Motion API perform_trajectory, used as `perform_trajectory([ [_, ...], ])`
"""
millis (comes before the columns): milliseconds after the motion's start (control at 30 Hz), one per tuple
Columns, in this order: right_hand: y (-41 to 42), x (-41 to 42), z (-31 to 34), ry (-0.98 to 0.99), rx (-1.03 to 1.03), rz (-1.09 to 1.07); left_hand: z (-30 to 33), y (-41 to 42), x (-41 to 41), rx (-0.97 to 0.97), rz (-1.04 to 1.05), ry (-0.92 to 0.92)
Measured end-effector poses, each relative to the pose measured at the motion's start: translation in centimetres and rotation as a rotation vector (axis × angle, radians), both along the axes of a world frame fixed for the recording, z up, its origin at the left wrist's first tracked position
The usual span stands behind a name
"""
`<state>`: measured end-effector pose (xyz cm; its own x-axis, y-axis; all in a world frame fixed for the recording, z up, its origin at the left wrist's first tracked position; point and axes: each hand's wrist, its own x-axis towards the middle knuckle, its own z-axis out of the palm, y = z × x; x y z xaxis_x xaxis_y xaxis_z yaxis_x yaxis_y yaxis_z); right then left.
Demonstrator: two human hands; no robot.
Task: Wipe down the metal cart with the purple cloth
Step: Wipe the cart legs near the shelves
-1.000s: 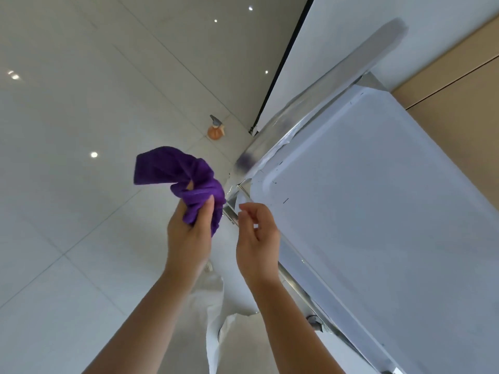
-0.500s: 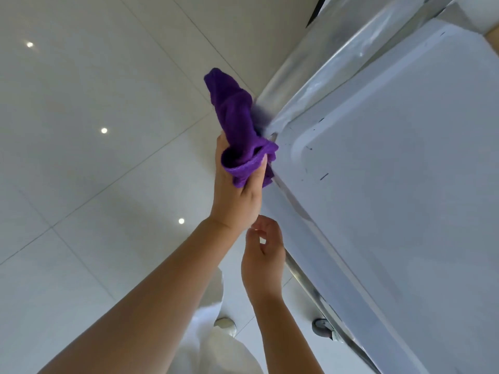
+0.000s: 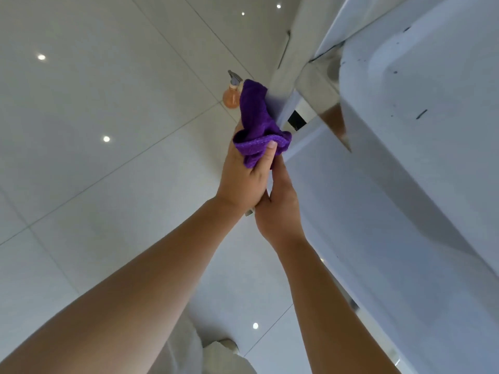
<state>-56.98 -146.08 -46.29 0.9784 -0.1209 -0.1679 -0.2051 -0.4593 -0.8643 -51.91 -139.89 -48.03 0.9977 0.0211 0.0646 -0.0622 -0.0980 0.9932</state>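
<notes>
At the cart's left corner post, I record the following. The left hand point(image 3: 244, 182) grips the purple cloth point(image 3: 256, 122), thumb curled over the bunched hem, the rest of the cloth standing upright and pressed against the post of the metal cart point(image 3: 405, 211). A second ago the cloth was held in open air, clear of the cart; half a second ago it had reached the post near the top tray's corner; it is now in contact with the post lower down, so I judge a wiping stroke along the post to be under way. The right hand point(image 3: 279, 209) has risen from below and now lies against the left, fingers extended up towards the cloth; whether they touch the cloth or the frame, I cannot tell. The orange spray bottle point(image 3: 231, 95) stands on the floor behind the cloth. The trays appear not yet wiped.
</notes>
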Motion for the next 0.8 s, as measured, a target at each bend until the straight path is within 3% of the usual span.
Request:
perform_trajectory([
  [200,0.1,0.3,-4.8,0.076,-0.567,0.116,-6.5,1.1,0.4,-0.004,-0.146,-0.004],
  [367,2.5,-0.4,-8.9,-0.036,-0.924,-0.053,-9.1,2.0,0.7,0.007,-0.227,-0.020],
  [567,3.4,-1.7,-14.6,-0.361,-0.962,-0.152,-13.3,2.5,0.5,0.037,-0.169,-0.060],
  [733,3.2,-2.4,-20.1,-0.368,-0.935,-0.097,-18.5,2.5,0.4,0.190,-0.188,-0.034],
  [800,2.9,-2.2,-22.0,-0.301,-0.917,-0.111,-19.8,2.5,0.2,0.167,-0.200,-0.013],
])
